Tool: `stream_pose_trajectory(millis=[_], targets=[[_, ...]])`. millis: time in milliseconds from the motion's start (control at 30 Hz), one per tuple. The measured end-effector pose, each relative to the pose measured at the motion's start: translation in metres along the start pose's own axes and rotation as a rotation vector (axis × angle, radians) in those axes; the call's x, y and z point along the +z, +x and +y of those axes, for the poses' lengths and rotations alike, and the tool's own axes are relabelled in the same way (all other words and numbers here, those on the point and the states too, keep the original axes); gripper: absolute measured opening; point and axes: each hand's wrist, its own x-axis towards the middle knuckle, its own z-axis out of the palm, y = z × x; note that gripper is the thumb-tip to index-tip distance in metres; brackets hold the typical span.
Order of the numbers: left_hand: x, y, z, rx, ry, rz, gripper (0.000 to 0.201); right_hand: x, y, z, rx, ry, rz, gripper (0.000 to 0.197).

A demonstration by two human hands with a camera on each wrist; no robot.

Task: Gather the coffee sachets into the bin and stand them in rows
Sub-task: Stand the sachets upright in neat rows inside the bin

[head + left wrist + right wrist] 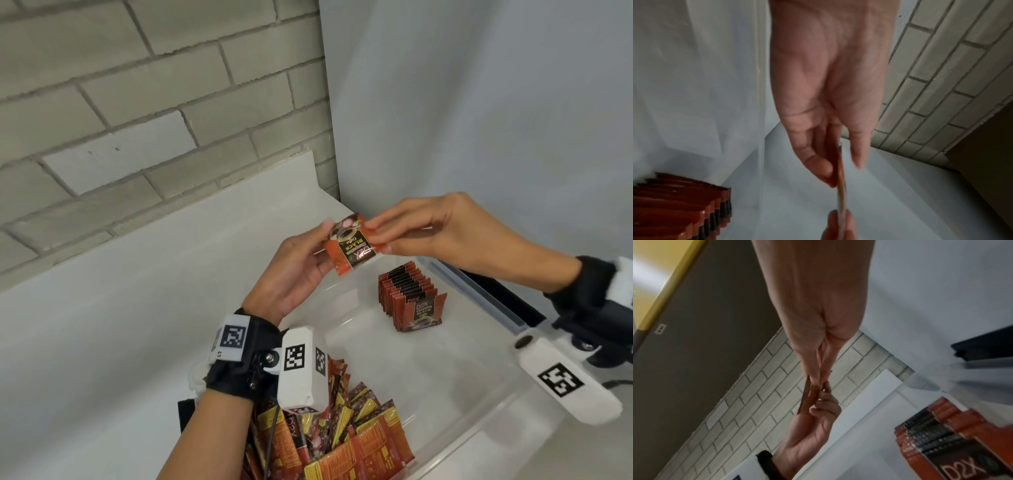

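Both hands hold one red and black coffee sachet (351, 247) in the air above the clear plastic bin (486, 423). My left hand (301, 263) grips its left edge between thumb and fingers. My right hand (424, 229) pinches its right edge. The left wrist view shows the sachet (841, 183) edge-on between my left fingers. In the right wrist view the sachet (809, 397) sits between both hands' fingertips. A row of upright sachets (409, 296) stands at the bin's far right. A loose heap of sachets (346, 442) lies in the near left of the bin.
The bin rests on a white counter (120, 308) against a grey brick wall (137, 85). A pale wall (479, 102) rises at the right. A black object (500, 294) lies just beyond the bin's right rim. The bin's middle floor is bare.
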Motion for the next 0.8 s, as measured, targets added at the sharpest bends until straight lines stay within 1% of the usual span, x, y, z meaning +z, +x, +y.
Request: stream_pose_trajectory(millis=[67,167,233,267,367,467,533,600,667,733,767,800], targets=[[0.003,0.000,-0.002,0.025,0.021,0.001,0.031,-0.004,-0.005,0.000,0.069,0.062,-0.005,0.025],[0.007,0.000,0.000,0.042,0.016,0.007,0.028,-0.009,-0.012,-0.002,0.210,0.173,0.019,0.039],[0.012,0.000,0.004,0.033,0.001,-0.007,0.025,-0.007,-0.015,-0.003,0.285,0.234,0.051,0.042],[0.016,-0.001,0.005,0.028,0.002,-0.023,0.024,-0.005,-0.016,-0.003,0.313,0.277,0.059,0.040],[0.026,-0.006,0.007,-0.001,0.024,-0.066,0.024,-0.001,-0.018,-0.002,0.353,0.356,0.108,0.025],[0.030,-0.009,0.007,-0.054,0.048,-0.060,0.034,-0.005,-0.018,-0.001,0.378,0.346,0.158,0.016],[0.032,-0.011,0.006,-0.094,0.076,-0.043,0.035,-0.010,-0.020,0.000,0.399,0.314,0.156,0.014],[0.032,-0.015,0.006,-0.119,0.165,-0.054,0.032,-0.017,-0.022,0.002,0.413,0.264,0.128,0.013],[0.027,-0.020,0.007,-0.131,0.325,-0.089,0.036,-0.025,-0.026,0.004,0.403,0.135,0.056,0.009],[0.020,-0.025,0.012,-0.161,0.444,-0.098,0.041,-0.032,-0.032,0.006,0.370,-0.143,-0.040,0.003],[0.017,-0.027,0.014,-0.178,0.488,-0.088,0.039,-0.034,-0.035,0.008,0.345,-0.296,-0.101,0.007],[0.015,-0.029,0.016,-0.185,0.549,-0.084,0.033,-0.034,-0.039,0.010,0.317,-0.435,-0.174,0.009]])
